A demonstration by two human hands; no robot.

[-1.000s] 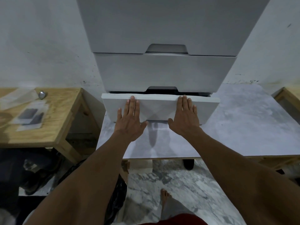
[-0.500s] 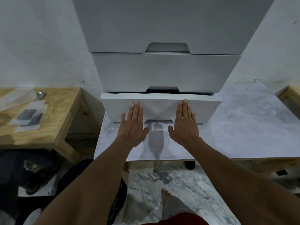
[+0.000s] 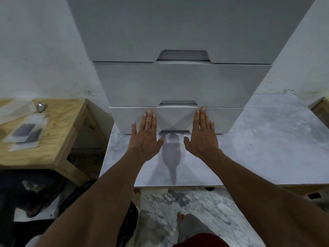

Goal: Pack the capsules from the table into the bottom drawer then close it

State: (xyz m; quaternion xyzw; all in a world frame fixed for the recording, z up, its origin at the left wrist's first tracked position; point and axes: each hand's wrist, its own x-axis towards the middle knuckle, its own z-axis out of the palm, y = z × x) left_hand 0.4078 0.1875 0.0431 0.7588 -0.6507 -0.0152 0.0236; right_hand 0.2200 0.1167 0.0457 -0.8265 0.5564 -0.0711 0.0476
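Note:
A white drawer unit stands on the grey marble-look table [image 3: 267, 148]. Its bottom drawer [image 3: 229, 120] sits nearly flush under the middle drawer [image 3: 178, 82]. My left hand [image 3: 145, 136] presses flat on the left half of the bottom drawer's front, fingers straight. My right hand [image 3: 203, 134] presses flat on the right half in the same way. No capsules are visible on the table; the drawer's inside is hidden.
A wooden side table [image 3: 58, 139] stands at the left with clear plastic bags [image 3: 26, 132] and a small silver object [image 3: 40, 106]. A wooden edge [image 3: 320, 107] shows at the far right. Below are a marble floor, my bare foot [image 3: 180, 220] and dark shoes [image 3: 39, 198].
Both hands have pushed the bottom drawer inward; it stuck out clearly a second ago and now lies almost flush with the drawers above.

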